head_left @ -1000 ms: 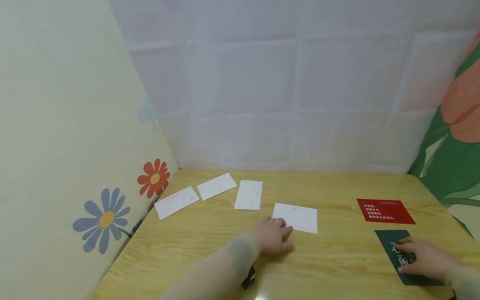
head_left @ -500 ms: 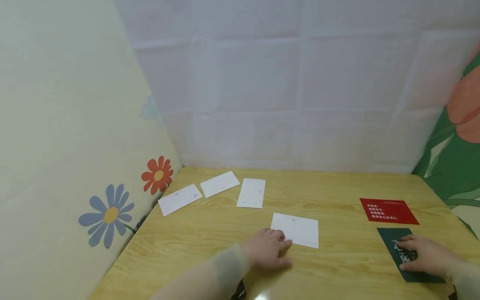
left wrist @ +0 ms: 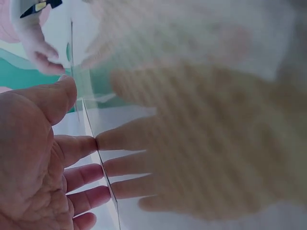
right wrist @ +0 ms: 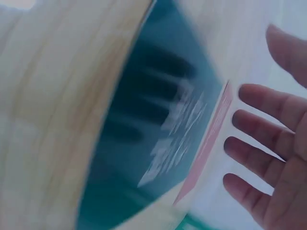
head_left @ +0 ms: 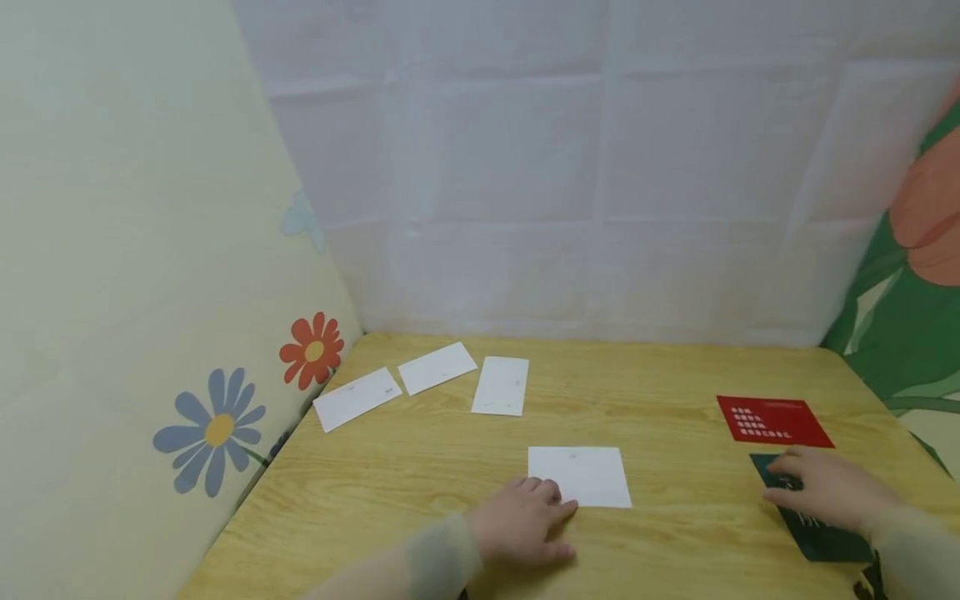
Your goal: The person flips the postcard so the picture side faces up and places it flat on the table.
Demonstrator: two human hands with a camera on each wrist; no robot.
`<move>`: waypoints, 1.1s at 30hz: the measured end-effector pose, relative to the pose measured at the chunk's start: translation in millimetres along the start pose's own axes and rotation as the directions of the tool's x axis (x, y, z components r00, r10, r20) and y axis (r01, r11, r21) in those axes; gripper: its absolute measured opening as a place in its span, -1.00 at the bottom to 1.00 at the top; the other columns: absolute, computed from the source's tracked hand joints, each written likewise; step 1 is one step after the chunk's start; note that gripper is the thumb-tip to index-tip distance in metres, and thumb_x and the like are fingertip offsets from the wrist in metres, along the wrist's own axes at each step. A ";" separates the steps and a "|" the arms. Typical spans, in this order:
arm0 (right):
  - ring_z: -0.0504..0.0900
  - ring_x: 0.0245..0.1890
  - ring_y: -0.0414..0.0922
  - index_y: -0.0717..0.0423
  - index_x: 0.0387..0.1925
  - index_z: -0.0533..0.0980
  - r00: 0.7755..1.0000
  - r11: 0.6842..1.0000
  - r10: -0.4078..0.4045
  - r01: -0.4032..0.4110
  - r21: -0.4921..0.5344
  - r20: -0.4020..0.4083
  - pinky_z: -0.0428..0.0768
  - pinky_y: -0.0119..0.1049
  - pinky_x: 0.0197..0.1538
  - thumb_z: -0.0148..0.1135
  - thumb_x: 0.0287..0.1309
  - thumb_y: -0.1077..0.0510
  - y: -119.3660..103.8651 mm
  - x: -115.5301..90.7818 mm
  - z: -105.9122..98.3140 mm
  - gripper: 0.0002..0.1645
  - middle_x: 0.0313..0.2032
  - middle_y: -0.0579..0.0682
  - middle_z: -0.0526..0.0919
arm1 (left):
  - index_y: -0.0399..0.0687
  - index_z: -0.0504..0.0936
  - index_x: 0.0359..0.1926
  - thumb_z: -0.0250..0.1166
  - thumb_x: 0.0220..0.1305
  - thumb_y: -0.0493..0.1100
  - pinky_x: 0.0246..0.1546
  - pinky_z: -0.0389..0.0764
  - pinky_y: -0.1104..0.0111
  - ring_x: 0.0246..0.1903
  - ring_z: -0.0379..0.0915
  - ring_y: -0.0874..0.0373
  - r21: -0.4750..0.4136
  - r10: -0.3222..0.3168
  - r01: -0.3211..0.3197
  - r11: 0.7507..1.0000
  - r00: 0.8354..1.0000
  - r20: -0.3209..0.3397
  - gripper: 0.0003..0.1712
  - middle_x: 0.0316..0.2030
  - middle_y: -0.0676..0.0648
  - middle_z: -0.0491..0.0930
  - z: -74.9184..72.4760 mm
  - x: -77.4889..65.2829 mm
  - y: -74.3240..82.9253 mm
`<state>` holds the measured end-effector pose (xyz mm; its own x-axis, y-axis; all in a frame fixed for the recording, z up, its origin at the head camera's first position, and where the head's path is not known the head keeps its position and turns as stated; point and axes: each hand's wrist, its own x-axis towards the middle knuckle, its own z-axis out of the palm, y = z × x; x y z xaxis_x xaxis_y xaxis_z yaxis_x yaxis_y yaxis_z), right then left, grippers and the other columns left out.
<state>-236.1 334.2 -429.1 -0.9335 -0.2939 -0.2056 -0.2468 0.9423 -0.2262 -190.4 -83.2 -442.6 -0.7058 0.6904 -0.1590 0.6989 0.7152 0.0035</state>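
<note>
In the head view my left hand (head_left: 525,521) presses its fingertips on the near left part of a white card (head_left: 585,475) that lies flat on the table. The left wrist view shows those fingers (left wrist: 84,177) extended to the glossy surface. Over a dark green card (head_left: 836,543) with white characters is my right hand (head_left: 828,492), covering much of it from above. Its fingers (right wrist: 259,153) are spread apart with nothing between them, and a gap separates them from the green card in the right wrist view.
A red card (head_left: 776,422) with white characters lies just beyond the green one. Several more white cards, such as the upright one (head_left: 500,386), lie at the back left of the wooden table (head_left: 660,383). A white sheet (head_left: 525,167) hangs behind the far edge.
My left hand has slid the white card toward me and turned it straighter. My right hand has shifted left and away from me, uncovering the near part of the green card.
</note>
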 end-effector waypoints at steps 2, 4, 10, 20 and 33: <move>0.43 0.08 0.35 0.15 -0.02 0.60 0.999 1.000 -0.021 0.021 0.021 -0.029 0.38 0.29 0.03 0.21 0.04 -0.41 -14.9 3.8 -1.1 -0.22 0.07 0.35 0.49 | 0.16 0.37 0.36 -0.05 0.29 0.44 0.19 0.31 0.27 0.07 0.32 0.18 -0.019 0.006 -0.006 1.000 1.000 0.001 -0.23 0.06 0.06 0.42 0.8 -3.8 -0.2; 0.41 0.12 0.33 0.13 0.01 0.59 0.998 0.997 -0.038 0.041 0.066 -0.049 0.38 0.28 0.06 0.23 0.05 -0.39 -33.0 9.6 0.1 -0.25 0.10 0.31 0.49 | 0.15 0.36 0.36 -0.05 0.30 0.43 0.19 0.31 0.27 0.06 0.31 0.18 -0.043 0.011 -0.011 0.999 1.000 0.002 -0.23 0.07 0.06 0.41 2.2 -7.2 -1.2; 0.49 0.09 0.15 0.02 0.02 0.59 0.996 0.977 -0.063 0.075 0.201 -0.064 0.43 0.19 0.08 0.32 0.07 -0.23 -91.6 29.9 13.4 -0.43 0.05 0.08 0.55 | 0.12 0.37 0.36 -0.02 0.31 0.40 0.14 0.33 0.32 0.02 0.30 0.20 -0.087 0.037 -0.038 0.996 0.999 -0.014 -0.25 0.05 0.06 0.40 2.2 -15.2 -2.6; 0.54 -0.09 -0.07 0.04 -0.05 0.62 0.977 0.958 -0.197 0.210 0.194 -0.082 0.47 0.01 0.07 0.41 0.03 -0.07 -143.2 48.3 30.2 -0.54 -0.11 -0.09 0.58 | 0.09 0.44 0.31 0.01 0.31 0.37 0.08 0.38 0.34 0.00 0.33 0.21 -0.041 0.073 -0.076 0.996 0.995 -0.070 -0.29 0.01 0.08 0.43 3.8 -27.3 3.1; 0.50 -0.17 -0.15 0.00 -0.07 0.62 0.975 0.946 -0.210 0.220 0.239 -0.068 0.48 -0.04 0.01 0.43 0.00 -0.08 -154.0 51.8 42.1 -0.55 -0.17 -0.14 0.55 | 0.12 0.40 0.34 -0.01 0.29 0.41 0.06 0.38 0.34 -0.01 0.31 0.23 -0.049 0.096 -0.099 0.994 0.994 -0.044 -0.25 0.04 0.09 0.42 7.3 -36.7 5.9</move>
<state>-235.6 167.0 -445.0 -0.8765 -0.4732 -0.0883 -0.3766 0.7883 -0.4866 -159.6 -105.1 -444.0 -0.6395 0.7602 -0.1144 0.7584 0.6482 0.0679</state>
